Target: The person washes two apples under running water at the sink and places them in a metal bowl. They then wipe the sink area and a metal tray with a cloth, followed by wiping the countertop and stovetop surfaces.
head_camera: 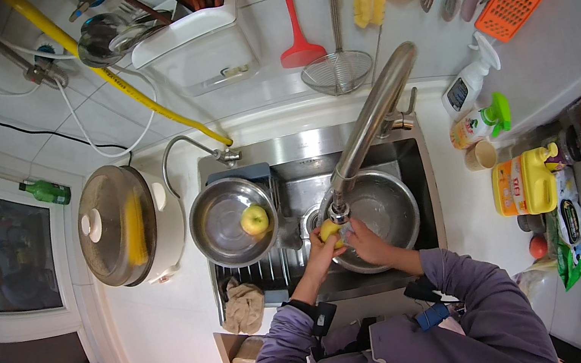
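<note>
My left hand (320,260) holds a yellow apple (328,229) right under the spout of the steel faucet (366,117). At the apple's right side, my right hand (370,244) has its fingers curled close against it; water at the fingertips blurs whether they grip it. Both hands are over the left rim of a steel basin (397,215) that sits in the sink. Left of my hands, a second steel bowl (215,229) rests on a drying rack (277,273) with another yellow-green apple (254,220) inside.
A lidded electric cooker (119,224) stands left of the sink (431,187). A tan cloth (243,307) lies at the rack's front corner. Spray bottles (465,89) and a yellow jug (524,182) line the right counter. A wire skimmer (338,72) hangs behind the faucet.
</note>
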`<state>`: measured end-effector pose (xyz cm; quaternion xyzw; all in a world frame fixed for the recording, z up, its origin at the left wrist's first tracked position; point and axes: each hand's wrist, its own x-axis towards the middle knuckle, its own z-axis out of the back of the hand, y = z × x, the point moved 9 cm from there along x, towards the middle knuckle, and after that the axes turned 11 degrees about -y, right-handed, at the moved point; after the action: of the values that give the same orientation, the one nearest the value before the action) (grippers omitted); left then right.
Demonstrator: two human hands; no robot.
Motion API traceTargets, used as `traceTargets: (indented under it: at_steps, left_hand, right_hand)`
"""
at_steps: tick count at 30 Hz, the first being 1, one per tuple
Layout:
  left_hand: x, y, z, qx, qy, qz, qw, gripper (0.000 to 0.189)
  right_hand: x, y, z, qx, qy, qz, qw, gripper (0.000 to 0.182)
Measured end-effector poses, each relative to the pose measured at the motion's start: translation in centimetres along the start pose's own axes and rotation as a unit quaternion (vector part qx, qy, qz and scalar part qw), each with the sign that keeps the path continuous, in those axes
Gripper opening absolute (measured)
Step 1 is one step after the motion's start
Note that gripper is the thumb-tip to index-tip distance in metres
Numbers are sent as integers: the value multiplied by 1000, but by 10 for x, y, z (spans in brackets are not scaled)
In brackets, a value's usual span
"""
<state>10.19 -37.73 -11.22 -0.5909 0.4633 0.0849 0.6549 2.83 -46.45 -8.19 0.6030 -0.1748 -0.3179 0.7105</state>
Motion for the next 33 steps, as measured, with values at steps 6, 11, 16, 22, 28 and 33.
traceTargets:
  at_steps: [6, 11, 16, 22, 28, 33]
  left_hand:
    - [7, -11, 3, 183, 47, -70, 979, 60]
    - [-4, -31, -5, 338, 79, -250, 904, 76]
    - [-45, -65, -30, 432, 48, -314, 844, 90]
    - [-34, -55, -26, 316, 35, -312, 895, 78]
    - [37, -6, -7, 221, 46, -75, 971, 60]
    - [30, 3, -20, 190, 56, 36, 979, 64]
  right_hand:
    - [-8, 74, 1, -95, 60, 176, 978, 52]
    - [-6, 72, -7, -104, 85, 274, 952, 42]
    - [35, -31, -23, -91, 142, -37, 985, 37]
    - [25, -103, 5, 59, 15, -248, 967, 47]
    - [-23, -23, 35, -213, 154, -18, 965, 40]
    - [-50, 22, 50, -329, 238, 41, 913, 34]
